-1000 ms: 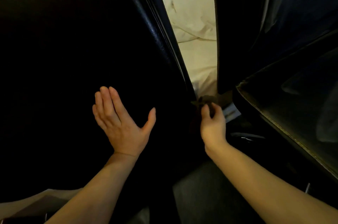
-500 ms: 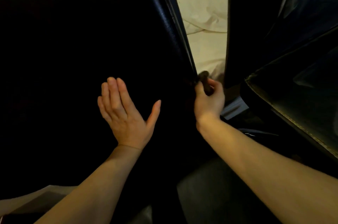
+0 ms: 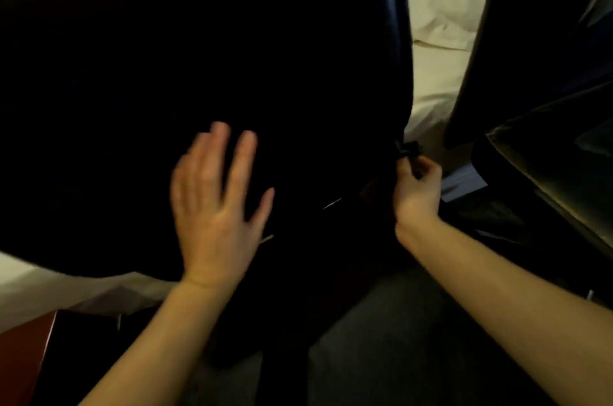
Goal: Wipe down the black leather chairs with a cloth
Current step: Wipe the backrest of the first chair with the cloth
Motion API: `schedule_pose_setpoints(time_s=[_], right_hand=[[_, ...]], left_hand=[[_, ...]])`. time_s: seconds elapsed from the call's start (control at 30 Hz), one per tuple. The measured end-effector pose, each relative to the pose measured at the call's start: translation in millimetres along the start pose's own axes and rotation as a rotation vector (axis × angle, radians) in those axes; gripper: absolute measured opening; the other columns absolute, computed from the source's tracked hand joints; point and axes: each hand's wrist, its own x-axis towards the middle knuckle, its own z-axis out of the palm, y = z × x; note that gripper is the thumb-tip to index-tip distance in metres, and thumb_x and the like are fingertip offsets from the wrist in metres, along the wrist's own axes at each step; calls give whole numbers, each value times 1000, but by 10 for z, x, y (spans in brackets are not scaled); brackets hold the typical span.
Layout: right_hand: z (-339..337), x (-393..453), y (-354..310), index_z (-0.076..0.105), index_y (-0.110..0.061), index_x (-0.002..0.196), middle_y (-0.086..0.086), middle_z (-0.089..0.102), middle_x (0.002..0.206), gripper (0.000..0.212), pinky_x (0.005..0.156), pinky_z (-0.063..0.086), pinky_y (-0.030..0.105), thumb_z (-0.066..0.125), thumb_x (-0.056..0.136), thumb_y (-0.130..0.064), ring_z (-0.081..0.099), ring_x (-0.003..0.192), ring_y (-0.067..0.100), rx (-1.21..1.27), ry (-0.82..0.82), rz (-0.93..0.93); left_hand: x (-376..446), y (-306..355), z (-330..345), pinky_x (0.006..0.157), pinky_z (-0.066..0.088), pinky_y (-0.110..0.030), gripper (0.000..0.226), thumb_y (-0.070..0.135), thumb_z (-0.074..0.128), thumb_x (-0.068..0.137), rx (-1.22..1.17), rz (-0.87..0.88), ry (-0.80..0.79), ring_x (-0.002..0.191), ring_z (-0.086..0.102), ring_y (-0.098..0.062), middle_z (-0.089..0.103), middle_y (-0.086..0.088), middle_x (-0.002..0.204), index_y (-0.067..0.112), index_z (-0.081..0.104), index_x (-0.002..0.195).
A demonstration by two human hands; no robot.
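**Flat palm and bunched cloth at the chair's edge**

The left hand (image 3: 212, 206) lies spread, fingers straight and slightly fanned, against the broad back of the tall black leather chair (image 3: 199, 40), which fills most of the view in deep shadow. The hand is blurred, so whether the palm presses the leather or only hovers just off it is hard to say.

The right hand (image 3: 418, 188) is at the chair's right edge, fingers curled around a small, dark, crumpled cloth (image 3: 407, 148). A tuft of the cloth sticks up above the fingertips and touches the seam of the chair's side.

The two hands are well apart, with the lower chair back between them.

A second black leather chair (image 3: 547, 40) stands to the right, angled away. In the narrow gap between the two chairs shows pale cream bedding (image 3: 441, 24). At lower left a strip of white fabric (image 3: 66, 286) sits under the chair, beside a reddish-brown wooden surface (image 3: 23, 356).
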Motion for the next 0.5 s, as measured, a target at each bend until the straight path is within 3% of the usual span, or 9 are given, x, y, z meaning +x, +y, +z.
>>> schedule_pose_setpoints(time_s=[0.07,0.13,0.2,0.27,0.33,0.43,0.5], right_hand=[[79,42,-38,46,-20,112,4,57,115,13,85,51,35,51,100,-22,60,96,18,61,-91,59],[216,25,-14,47,-25,102,0,58,108,5,77,51,30,50,101,-21,61,92,15,77,-142,75],[381,-81,83,48,-21,103,4,59,110,4,84,49,31,51,100,-20,60,98,19,-15,-46,-5],[597,-336,272,50,-10,111,9,59,111,15,87,44,28,54,97,-17,57,99,21,-146,83,-130],[835,-647,516,51,-8,108,7,59,101,16,87,42,29,59,94,-13,55,94,18,-182,15,-161],[1097,-982,763,48,-15,101,4,62,96,19,85,52,35,65,91,-16,61,94,21,-98,-187,54],[1055,-899,732,51,-16,101,12,63,103,17,89,52,42,64,91,-13,61,97,25,52,-124,196]], left_hand=[[-86,-385,-140,124,16,-42,79,51,67,93,94,6,6,154,11,-24,19,-14,160,12,33,152],[-126,-638,-151,125,12,-41,83,57,64,93,173,118,-48,155,2,-20,2,-6,168,15,28,155],[-121,-714,-84,126,8,-40,84,60,58,96,217,163,-78,155,-3,-19,-10,0,168,18,20,159],[-123,-720,-10,126,7,-39,85,60,53,98,261,156,-78,155,-7,-19,-2,-4,167,20,13,161],[-140,-751,27,126,6,-39,83,59,50,100,303,164,-84,154,-11,-19,11,-11,163,20,10,161],[-133,-778,11,126,5,-39,79,57,47,102,305,179,-100,154,-14,-18,14,-13,161,20,11,161],[-125,-756,-8,126,5,-39,77,57,47,102,288,177,-95,154,-16,-18,13,-13,161,19,13,161]])
